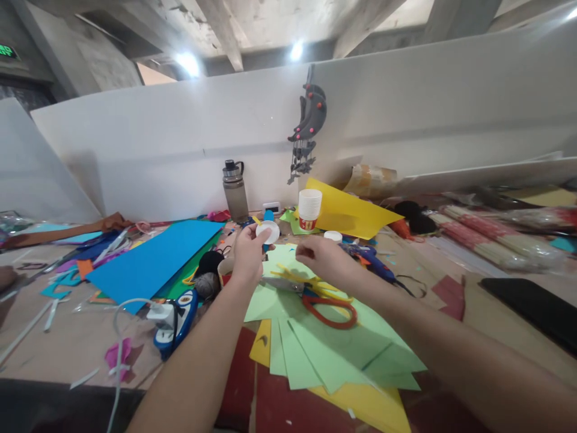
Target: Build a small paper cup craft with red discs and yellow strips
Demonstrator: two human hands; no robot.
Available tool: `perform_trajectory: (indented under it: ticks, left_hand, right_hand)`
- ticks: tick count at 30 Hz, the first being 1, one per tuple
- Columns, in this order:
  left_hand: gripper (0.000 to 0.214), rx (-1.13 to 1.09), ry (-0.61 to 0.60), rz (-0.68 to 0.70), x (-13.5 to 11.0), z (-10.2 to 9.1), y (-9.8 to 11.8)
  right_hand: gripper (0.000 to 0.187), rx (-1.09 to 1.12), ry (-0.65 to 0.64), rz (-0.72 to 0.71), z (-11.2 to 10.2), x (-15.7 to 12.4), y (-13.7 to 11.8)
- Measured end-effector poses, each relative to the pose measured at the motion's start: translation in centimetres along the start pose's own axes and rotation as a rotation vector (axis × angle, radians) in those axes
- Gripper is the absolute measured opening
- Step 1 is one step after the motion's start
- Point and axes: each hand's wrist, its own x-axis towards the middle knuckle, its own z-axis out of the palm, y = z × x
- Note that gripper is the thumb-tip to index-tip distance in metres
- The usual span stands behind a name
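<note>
Pinching a white disc (267,233) between thumb and fingers of the left hand (247,252), just left of mid-frame. Right hand (322,257) loosely curled, right of centre; cannot tell of anything held there. Seemingly steadying the disc; calling next for an unshifting left pinch.

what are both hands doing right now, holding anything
Left hand: closed, holding a small white disc.
Right hand: loosely curled; whether it pinches anything cannot be told.

Bare forearms (193,349) taper to a bare left hand (248,254) and a seemingly bare, blurred right hand (323,258).
</note>
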Motion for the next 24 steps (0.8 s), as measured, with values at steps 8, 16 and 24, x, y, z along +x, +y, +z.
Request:
perform_trajectory:
  ticks: [8, 16, 24]
  left_hand:
    - [0.028, -0.028, 0.012, 0.035, 0.4, -0.5, 0.4]
    - [0.027, -0.024, 0.008, 0.046, 0.5, -0.5, 0.1]
    - [0.025, -0.080, -0.008, 0.040, 0.5, -0.3, 0.3]
  right_hand:
    - [0.013, -0.009, -0.234, 0.138, 2.8, 3.4, 0.1]
    - [0.013, -0.015, -0.362, 0.134, 2.7, 2.6, -0.9]
    - [0.008, 0.100, -0.331, 0.153, 2.1, 3.0, 0.1]
